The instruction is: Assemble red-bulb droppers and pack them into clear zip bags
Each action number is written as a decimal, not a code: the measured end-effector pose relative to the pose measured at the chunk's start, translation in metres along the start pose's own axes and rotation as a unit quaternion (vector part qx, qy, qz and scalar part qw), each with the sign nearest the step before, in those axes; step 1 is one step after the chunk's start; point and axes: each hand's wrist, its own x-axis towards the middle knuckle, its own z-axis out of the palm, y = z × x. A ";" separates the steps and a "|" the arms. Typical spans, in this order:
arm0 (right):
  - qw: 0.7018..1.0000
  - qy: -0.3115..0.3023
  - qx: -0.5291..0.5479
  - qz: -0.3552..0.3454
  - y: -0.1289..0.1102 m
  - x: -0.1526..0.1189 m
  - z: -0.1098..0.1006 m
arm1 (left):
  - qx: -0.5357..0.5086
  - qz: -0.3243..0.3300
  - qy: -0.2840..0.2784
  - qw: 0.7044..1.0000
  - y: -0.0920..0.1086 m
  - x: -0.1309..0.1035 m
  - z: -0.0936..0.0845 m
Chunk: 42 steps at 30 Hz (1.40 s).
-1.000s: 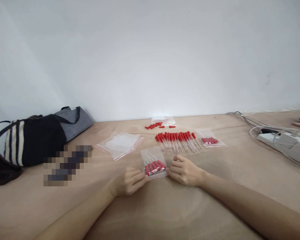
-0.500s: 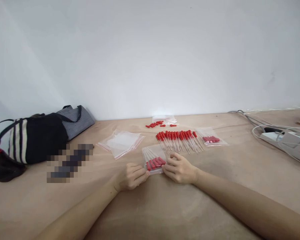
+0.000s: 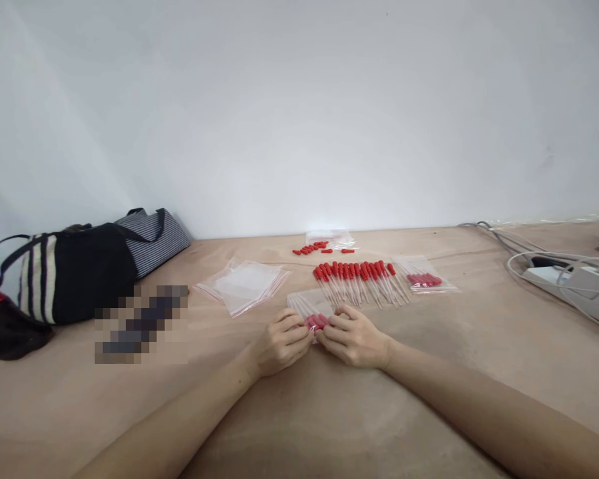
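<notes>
A clear zip bag lies in front of me with several red-bulbed droppers inside, bulbs toward me. My left hand is closed on the bag's near left edge, covering part of the bulbs. Close beside it, my right hand pinches the near right edge of the same bag. The fingertips of both hands almost meet at the bag's opening strip. Just beyond lies a row of loose droppers with red bulbs and clear stems. To their right is another zip bag holding droppers.
Flat zip bags are stacked at left of centre. Loose red bulbs lie near the wall beside a clear bag of stems. A black striped bag stands at the left. A power strip with cables sits at the right.
My left hand has moved right along the bag's near edge toward my right hand, and now covers more of the red bulbs. My right hand has barely moved.
</notes>
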 end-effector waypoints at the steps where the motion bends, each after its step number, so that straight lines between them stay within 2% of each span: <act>1: 1.000 0.000 0.003 0.000 -0.001 0.001 0.001 | -0.002 -0.001 -0.002 1.000 0.000 0.000 0.000; 6: 1.000 0.009 0.010 0.008 -0.002 0.004 0.004 | -0.008 -0.005 -0.017 1.000 0.000 0.000 0.002; 15: 0.998 0.005 -0.015 0.055 0.010 -0.009 0.002 | 0.034 -0.022 0.026 0.999 -0.004 0.004 -0.008; 21: 0.997 0.003 -0.024 0.074 0.017 -0.018 0.000 | 0.080 -0.066 0.037 0.994 -0.005 -0.002 -0.011; 31: 0.992 -0.021 -0.025 0.122 0.016 -0.020 0.004 | 0.132 -0.095 0.001 0.987 -0.007 -0.007 -0.014; 36: 0.980 -0.024 0.042 0.194 0.015 -0.024 0.007 | 0.127 -0.085 -0.007 0.988 -0.009 -0.008 -0.013; 39: 0.955 -0.014 0.155 0.252 0.013 -0.021 0.011 | 0.108 -0.066 0.010 0.992 -0.008 -0.008 -0.010; 42: 0.931 0.016 0.256 0.259 0.008 -0.015 0.015 | 0.082 -0.059 0.028 0.994 -0.007 -0.007 -0.007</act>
